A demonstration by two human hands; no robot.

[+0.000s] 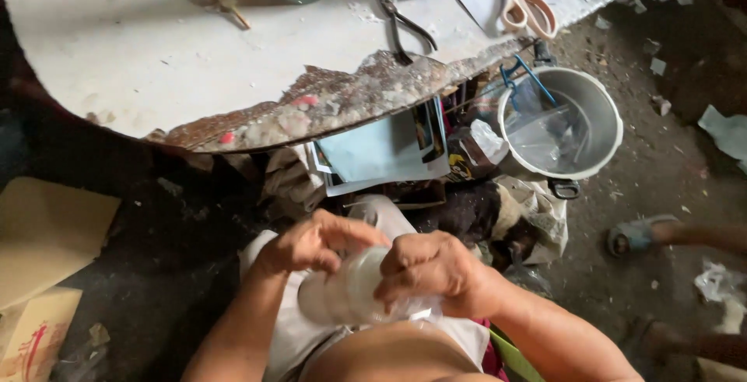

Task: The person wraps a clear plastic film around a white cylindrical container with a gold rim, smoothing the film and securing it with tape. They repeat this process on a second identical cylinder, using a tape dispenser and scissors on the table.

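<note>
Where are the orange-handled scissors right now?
The orange-handled scissors lie near the top right of the head view, on the white tabletop's far right edge, right of the dark pliers and above the metal pot.

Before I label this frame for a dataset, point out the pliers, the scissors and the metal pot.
pliers [406, 28], head view, on the dark handles.
scissors [523, 7], head view, on the pale orange handle loops.
metal pot [603, 106], head view, on its inner wall.
</note>
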